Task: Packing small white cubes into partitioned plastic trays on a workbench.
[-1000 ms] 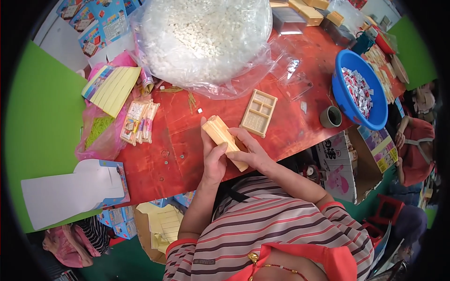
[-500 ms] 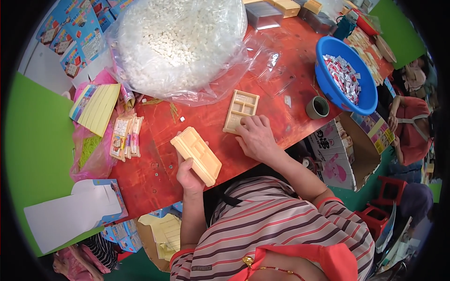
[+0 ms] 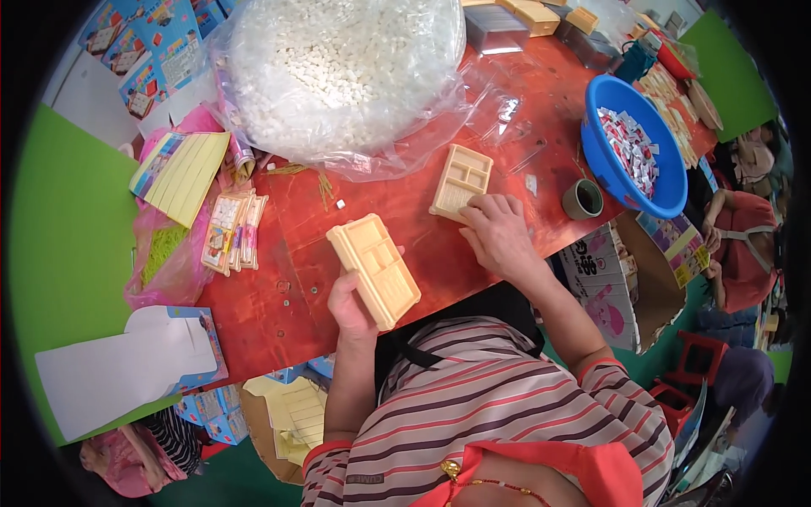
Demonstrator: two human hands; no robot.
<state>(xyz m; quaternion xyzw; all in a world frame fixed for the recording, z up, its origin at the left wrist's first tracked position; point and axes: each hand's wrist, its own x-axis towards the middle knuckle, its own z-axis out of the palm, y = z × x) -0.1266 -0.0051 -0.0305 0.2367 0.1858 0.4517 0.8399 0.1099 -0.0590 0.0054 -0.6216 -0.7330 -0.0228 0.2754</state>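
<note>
Holding a pale-yellow compartmented plastic tray (image 3: 382,269) in left hand (image 3: 351,308), best kept level, touching its upper-centre twin (image 3: 464,177) with right hand (image 3: 504,239), grip unclear.

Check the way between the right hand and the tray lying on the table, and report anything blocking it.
Nothing visible blocks it: the right hand's fingers are at the tray's near end, though contact is hard to tell. The held tray and white cube are off to the left.
</note>
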